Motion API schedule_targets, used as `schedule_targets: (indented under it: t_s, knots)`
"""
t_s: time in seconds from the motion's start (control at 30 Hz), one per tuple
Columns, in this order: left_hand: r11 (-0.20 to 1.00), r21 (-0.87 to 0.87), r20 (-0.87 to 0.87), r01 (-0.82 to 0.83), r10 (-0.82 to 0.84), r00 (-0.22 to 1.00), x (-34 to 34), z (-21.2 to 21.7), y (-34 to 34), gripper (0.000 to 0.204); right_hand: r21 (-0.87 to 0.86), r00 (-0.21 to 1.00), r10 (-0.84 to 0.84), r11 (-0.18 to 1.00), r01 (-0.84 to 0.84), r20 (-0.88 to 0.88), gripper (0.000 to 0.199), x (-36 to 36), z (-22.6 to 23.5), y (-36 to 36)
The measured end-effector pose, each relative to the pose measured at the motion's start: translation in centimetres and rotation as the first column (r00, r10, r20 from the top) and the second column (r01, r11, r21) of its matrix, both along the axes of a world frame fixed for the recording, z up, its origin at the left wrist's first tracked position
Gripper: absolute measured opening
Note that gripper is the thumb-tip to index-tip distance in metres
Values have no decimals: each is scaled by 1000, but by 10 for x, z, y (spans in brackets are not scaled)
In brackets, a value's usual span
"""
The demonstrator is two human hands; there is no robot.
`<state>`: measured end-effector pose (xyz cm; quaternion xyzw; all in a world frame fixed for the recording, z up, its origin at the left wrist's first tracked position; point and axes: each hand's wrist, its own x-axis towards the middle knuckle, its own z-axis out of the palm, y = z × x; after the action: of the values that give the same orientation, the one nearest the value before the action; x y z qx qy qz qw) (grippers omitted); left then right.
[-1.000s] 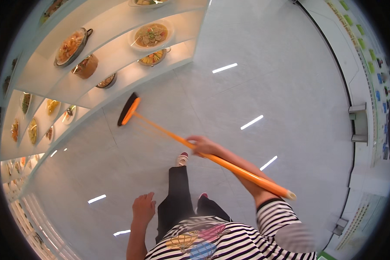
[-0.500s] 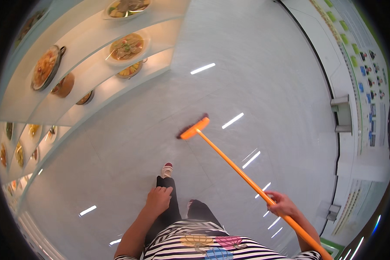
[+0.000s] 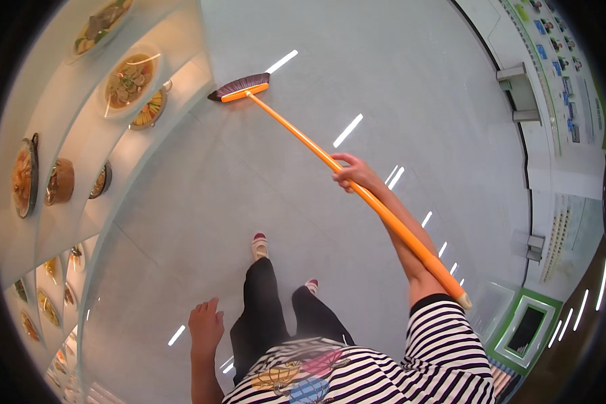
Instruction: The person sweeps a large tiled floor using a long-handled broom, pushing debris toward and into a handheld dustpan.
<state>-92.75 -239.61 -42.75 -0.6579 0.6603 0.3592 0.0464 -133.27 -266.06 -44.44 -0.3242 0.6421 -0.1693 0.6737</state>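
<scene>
Evidently a sweeping stroke: the right hand has its fingers curled around a long-handled orange broom, while the left hand, well behind and left of those fingers, holds nothing, its own fingers loosely bent. The broom head lies on the floor ahead and left of the right fingers, one end of its dark bristles close beside the foot of the display shelving; contact cannot be told. The butt lies behind the gripping fingers, near the striped sleeve. For a sound stroke, the bristles should meet the floor along their full width, with light, even pressure, and the head should follow the shelving's edge without knocking it. Counted: one broom; two hands, one gripping; two shoes, behind and left of the right fingers; six nearer food dishes, left of them. Farther dishes are too small to count reliably.
</scene>
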Motion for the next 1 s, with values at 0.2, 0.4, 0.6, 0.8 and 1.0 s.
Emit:
schedule_targets:
  t_s: [0.2, 0.4, 0.6, 0.8, 1.0]
  knots:
    - [993, -38, -179, 109, -114, 977, -32, -24, -20, 30, 264, 996, -30, 963, 50, -78, 53, -74, 109, 162]
    - [972, -101, -231, 210, -228, 946, -69, -33, -47, 30, 431, 948, -39, 884, 180, -315, 57, -112, 220, 271]
    - [959, -108, -236, 264, -282, 930, -81, -31, -46, 30, 290, 934, -210, 910, 295, -291, 63, -152, 234, 275]
    - [955, -65, -108, 289, -295, 949, -80, -33, -25, 29, -14, 968, -235, 972, 235, -87, 54, -191, 69, 142]
    - [976, 37, 47, 213, -214, 976, -96, -22, 17, 30, -142, 920, -383, 909, 391, 77, 44, -179, -47, 53]
